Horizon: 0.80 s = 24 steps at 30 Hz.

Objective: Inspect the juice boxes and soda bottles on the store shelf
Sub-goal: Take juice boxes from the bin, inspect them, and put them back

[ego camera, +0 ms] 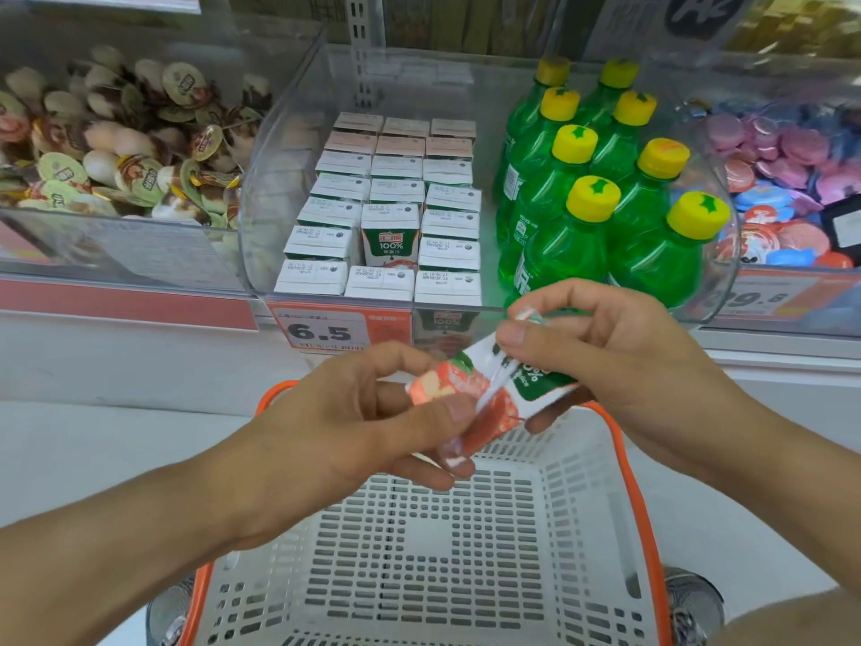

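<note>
Price tag (326, 331) under clear bin, centre frame: "6.5". Upright juice box (390, 242) in bin: "100%". Tilted juice box in hands (484, 389), lower centre: "100%", partly covered. Price tag at right edge (750, 299): blurred, approx "9.6". Other print too small.

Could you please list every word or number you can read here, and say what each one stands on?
"6.5": orange price tag under the juice boxes.
"100%": raised juice box in the clear bin.
"100%", partly covered: juice box in hand, gripped by left hand and right hand.
Right price tag, bottle labels: too blurred.
</note>
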Available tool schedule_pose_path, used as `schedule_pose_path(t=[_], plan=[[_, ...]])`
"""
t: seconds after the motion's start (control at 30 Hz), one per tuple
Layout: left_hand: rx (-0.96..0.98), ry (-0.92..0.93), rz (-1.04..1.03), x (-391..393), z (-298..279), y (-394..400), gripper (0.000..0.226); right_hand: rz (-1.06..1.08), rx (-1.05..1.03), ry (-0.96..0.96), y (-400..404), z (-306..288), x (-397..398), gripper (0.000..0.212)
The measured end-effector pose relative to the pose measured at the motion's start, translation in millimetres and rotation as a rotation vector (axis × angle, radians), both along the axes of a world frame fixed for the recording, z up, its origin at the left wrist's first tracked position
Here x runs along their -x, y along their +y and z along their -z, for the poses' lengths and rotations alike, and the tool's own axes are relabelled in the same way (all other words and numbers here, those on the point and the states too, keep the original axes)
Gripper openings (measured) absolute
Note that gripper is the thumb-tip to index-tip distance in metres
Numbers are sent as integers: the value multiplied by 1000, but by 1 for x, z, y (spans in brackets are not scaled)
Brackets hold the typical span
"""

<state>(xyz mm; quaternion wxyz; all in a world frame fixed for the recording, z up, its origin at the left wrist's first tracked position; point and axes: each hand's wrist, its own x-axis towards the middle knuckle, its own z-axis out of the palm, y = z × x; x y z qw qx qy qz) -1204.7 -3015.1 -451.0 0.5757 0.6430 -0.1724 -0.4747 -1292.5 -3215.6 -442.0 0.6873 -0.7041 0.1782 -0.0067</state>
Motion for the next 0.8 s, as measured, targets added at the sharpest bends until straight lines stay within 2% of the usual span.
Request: schedule_pose_path(t=[0.1, 0.17, 0.27, 0.63, 0.8], plan=[[-36, -62, 53, 3, -1, 1, 37, 74, 3, -58, -1, 1, 1, 42], [-35, -39, 39, 5, -2, 1, 41, 76, 22, -100, -2, 2, 1, 29], [-44, -30, -6, 7, 0, 1, 49, 51, 44, -127, -2, 2, 1, 22], [-66, -38, 17, 10, 1, 1, 46, -165, 187, -67, -6, 7, 3, 54], [-64, -42, 32, 11, 3, 1, 45, -285, 125, -47, -6, 5, 4, 66]])
